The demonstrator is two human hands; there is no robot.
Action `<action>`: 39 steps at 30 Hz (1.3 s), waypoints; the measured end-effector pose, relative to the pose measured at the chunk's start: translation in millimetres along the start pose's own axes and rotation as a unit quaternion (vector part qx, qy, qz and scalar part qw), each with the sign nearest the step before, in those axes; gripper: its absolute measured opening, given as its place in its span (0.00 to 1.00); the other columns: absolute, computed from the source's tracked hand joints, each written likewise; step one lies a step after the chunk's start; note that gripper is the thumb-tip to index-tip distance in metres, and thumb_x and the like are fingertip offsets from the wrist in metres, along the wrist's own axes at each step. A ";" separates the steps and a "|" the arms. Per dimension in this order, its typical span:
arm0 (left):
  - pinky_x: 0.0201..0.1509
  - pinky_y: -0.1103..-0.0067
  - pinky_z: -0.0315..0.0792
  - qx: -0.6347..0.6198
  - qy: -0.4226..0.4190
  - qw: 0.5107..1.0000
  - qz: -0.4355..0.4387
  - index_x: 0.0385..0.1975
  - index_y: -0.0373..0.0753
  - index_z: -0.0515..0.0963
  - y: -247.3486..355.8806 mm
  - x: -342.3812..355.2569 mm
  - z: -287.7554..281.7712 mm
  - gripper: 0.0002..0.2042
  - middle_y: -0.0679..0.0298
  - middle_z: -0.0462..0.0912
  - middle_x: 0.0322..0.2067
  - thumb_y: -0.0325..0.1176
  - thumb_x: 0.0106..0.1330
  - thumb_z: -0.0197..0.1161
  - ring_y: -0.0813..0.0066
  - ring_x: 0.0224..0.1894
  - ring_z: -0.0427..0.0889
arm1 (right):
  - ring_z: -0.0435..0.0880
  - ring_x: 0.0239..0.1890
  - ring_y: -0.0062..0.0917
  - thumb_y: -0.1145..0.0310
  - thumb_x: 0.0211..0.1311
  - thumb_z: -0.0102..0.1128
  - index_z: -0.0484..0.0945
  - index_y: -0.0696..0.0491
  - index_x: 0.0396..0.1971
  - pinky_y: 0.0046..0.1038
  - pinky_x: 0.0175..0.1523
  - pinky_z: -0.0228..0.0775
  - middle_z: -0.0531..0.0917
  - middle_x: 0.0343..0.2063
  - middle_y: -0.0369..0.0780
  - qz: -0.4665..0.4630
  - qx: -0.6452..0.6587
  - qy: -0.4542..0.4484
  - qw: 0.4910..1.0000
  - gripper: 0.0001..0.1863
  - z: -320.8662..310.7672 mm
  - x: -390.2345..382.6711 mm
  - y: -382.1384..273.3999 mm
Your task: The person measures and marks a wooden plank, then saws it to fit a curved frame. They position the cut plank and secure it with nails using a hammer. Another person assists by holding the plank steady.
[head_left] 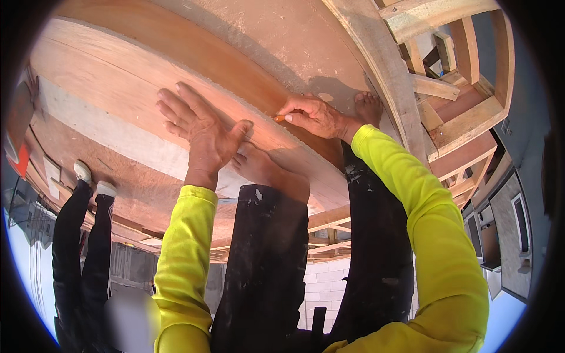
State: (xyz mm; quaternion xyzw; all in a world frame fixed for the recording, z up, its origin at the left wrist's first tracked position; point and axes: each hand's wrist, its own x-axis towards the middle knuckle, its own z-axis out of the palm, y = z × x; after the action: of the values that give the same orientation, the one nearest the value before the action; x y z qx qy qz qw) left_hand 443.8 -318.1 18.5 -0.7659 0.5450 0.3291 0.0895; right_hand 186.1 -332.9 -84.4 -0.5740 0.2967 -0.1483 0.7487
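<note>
Head view, looking down at my own arms in bright yellow sleeves. My left hand (200, 126) lies flat and open, fingers spread, palm pressed on a reddish plywood sheet (135, 76) that runs across the upper left of the picture. My right hand (315, 115) is curled closed around a short orange pencil (280, 118); its tip touches the plywood just right of my left thumb, near the sheet's edge. My bare left foot (259, 165) stands on the same sheet directly below my left hand, and my bare right foot (369, 106) shows just beyond my right wrist. Both my legs are in black trousers flecked with pale spatter. A pale timber beam (382, 65) curves down to the right of my right hand, with a wooden frame (465, 117) beyond it. At far left another person's legs (82, 247) stand well apart from me, in dark trousers and light shoes.
</note>
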 end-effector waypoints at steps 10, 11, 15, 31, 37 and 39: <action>0.72 0.34 0.32 0.038 0.018 0.999 0.022 0.75 0.27 0.26 -8.7 -2.0 5.2 0.70 0.24 0.20 0.72 0.55 0.51 0.78 0.21 0.75 0.20 | 0.82 0.43 0.26 0.70 0.74 0.56 0.80 0.54 0.48 0.31 0.50 0.73 0.85 0.41 0.39 0.036 0.087 -0.016 0.995 0.08 8.2 -9.0 3.7; 0.72 0.35 0.32 0.043 0.034 0.998 0.029 0.75 0.27 0.26 -12.9 1.0 5.4 0.69 0.25 0.20 0.72 0.56 0.51 0.77 0.21 0.75 0.20 | 0.81 0.40 0.27 0.69 0.74 0.56 0.80 0.54 0.46 0.31 0.48 0.72 0.85 0.39 0.39 0.038 0.053 -0.033 0.997 0.08 5.0 -32.7 9.6; 0.73 0.35 0.33 0.048 0.041 0.998 0.023 0.76 0.29 0.29 -23.5 -3.4 8.8 0.69 0.25 0.24 0.73 0.60 0.51 0.76 0.22 0.75 0.23 | 0.79 0.35 0.27 0.69 0.73 0.57 0.81 0.51 0.44 0.33 0.44 0.69 0.82 0.34 0.37 0.044 0.006 -0.021 0.999 0.07 14.3 -116.9 21.0; 0.77 0.50 0.47 0.072 0.103 0.991 0.042 0.72 0.21 0.46 20.7 -43.5 37.2 0.56 0.27 0.44 0.73 0.53 0.57 0.74 0.29 0.76 0.45 | 0.80 0.44 0.26 0.70 0.72 0.55 0.81 0.44 0.47 0.37 0.64 0.54 0.81 0.38 0.35 0.082 -0.031 -0.094 0.992 0.09 -7.9 -189.2 38.3; 0.78 0.51 0.48 0.081 0.087 0.993 0.013 0.67 0.17 0.47 53.6 -39.6 42.4 0.58 0.20 0.49 0.66 0.53 0.52 0.79 0.21 0.72 0.45 | 0.82 0.46 0.35 0.68 0.72 0.56 0.80 0.51 0.48 0.35 0.52 0.74 0.84 0.43 0.41 0.097 -0.036 -0.099 0.990 0.10 -10.6 -176.5 32.4; 0.77 0.51 0.50 0.075 0.088 0.993 0.007 0.68 0.19 0.47 54.1 -42.5 41.7 0.58 0.22 0.49 0.67 0.54 0.53 0.79 0.22 0.73 0.46 | 0.83 0.45 0.34 0.68 0.71 0.56 0.80 0.51 0.48 0.35 0.52 0.74 0.85 0.42 0.41 0.118 -0.031 -0.096 0.988 0.10 -6.6 -179.8 28.0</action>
State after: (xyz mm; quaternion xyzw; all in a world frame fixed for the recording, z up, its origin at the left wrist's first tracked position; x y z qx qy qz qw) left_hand 370.4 -285.6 24.1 -0.7789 0.5796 0.2196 0.0962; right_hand 38.5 -228.5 -62.8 -0.5698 0.2932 0.0063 0.7677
